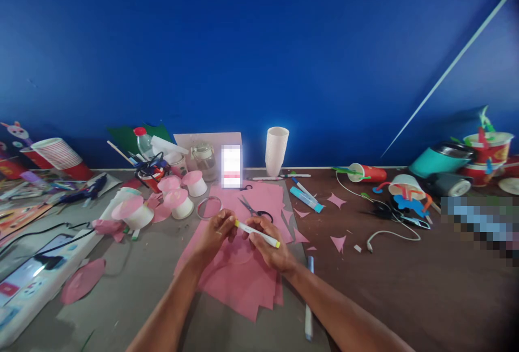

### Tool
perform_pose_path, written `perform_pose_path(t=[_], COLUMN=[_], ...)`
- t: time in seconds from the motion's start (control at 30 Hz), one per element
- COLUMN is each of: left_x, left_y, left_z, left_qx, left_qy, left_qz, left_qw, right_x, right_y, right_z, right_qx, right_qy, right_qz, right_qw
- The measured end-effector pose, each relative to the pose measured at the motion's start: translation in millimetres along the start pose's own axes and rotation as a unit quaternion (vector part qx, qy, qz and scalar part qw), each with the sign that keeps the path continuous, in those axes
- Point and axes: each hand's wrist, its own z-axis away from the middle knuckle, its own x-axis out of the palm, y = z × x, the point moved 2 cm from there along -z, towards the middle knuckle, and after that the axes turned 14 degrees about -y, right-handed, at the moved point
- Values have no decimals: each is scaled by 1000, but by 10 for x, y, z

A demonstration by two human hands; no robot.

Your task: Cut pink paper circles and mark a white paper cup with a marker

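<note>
A white marker (259, 232) with yellow ends is held level between both hands, above a stack of pink paper (239, 287). My left hand (217, 236) pinches the marker's yellow left end. Around the marker's body, the fingers of my right hand (271, 244) are closed. Scissors (252, 208) with dark handles lie on the paper just beyond the hands. A clear round ring, perhaps a roll of tape (209, 198), rests beyond my left hand.
White cups with pink paper tops (178, 205) stand to the left, near a power strip (44, 281). A stack of white cups (276, 149) and a lit phone (231, 166) stand by the blue wall. Pink scraps (338, 243) and a cable (395, 232) lie right.
</note>
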Motion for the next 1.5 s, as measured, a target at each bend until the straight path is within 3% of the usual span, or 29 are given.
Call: perform_pose_path(t=[0.3, 0.63, 0.7, 0.77, 0.83, 0.9, 1.0, 1.1, 1.27, 1.5], left_x=[78, 97, -11, -179, -340, -447, -485, -429, -301, -203], left_y=[34, 34, 37, 37, 31, 5, -68, -112, -87, -89], left_z=[5, -38, -62, -72, -71, -69, -62, -31, 22, 21], left_qx=[-11, 0, 21, 44, 67, 71, -1, -64, -100, -102], left_qy=[-11, -26, 7, 77, 122, 115, 41, -23, -48, -63], left_qz=[2, -52, -81, -136, -223, -289, -373, -429, -493, -487], left_qw=[1000, 998, 997, 987, 965, 948, 927, 901, 863, 865], right_x=[52, -66, -141, -259, -392, -496, -589, -590, -501, -389], right_y=[56, 54, 71, 121, 203, 309, 479, 572, 568, 573], right_z=[15, -74, -90, -96, -94, -93, -85, -71, -65, -62], right_qx=[9, 8, -3, -28, -42, -33, 43, 78, 27, -35], right_qy=[-7, -28, 2, 71, 145, 173, 182, 170, 201, 208], right_qz=[-16, -29, -5, 69, 197, 347, 500, 565, 589, 581], right_qw=[1000, 999, 1000, 995, 969, 921, 845, 804, 782, 786])
